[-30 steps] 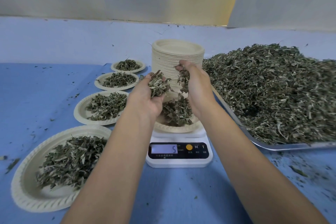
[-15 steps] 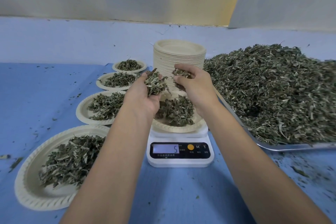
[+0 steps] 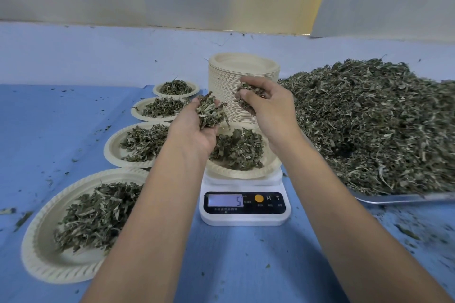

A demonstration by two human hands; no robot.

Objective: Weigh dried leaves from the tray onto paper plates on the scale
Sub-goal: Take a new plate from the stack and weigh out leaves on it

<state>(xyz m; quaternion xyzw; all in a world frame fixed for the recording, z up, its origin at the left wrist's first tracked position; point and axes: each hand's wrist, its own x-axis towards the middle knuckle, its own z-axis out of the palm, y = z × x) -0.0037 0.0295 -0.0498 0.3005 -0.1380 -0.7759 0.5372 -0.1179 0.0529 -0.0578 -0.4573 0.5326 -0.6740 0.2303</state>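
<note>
A white scale (image 3: 243,214) stands in the middle, its display reading 5. On it sits a paper plate (image 3: 246,172) with a mound of dried leaves (image 3: 237,150). My left hand (image 3: 197,128) hovers over the plate's left side, palm up, cupping a clump of leaves (image 3: 210,112). My right hand (image 3: 268,108) is above the plate's right side, fingers curled around a smaller clump (image 3: 247,94). At the right a metal tray (image 3: 403,198) carries a big heap of dried leaves (image 3: 374,120).
Several filled paper plates line up on the left, the nearest one (image 3: 44,253) at the front, then others (image 3: 112,149) toward the back. A tall stack of empty plates (image 3: 243,76) stands behind the scale. Leaf crumbs dot the blue cloth (image 3: 49,118).
Both hands have risen slightly above the plate. The right hand has turned palm up and its fingers have closed around the leaves it was letting fall. The display still reads 5.
</note>
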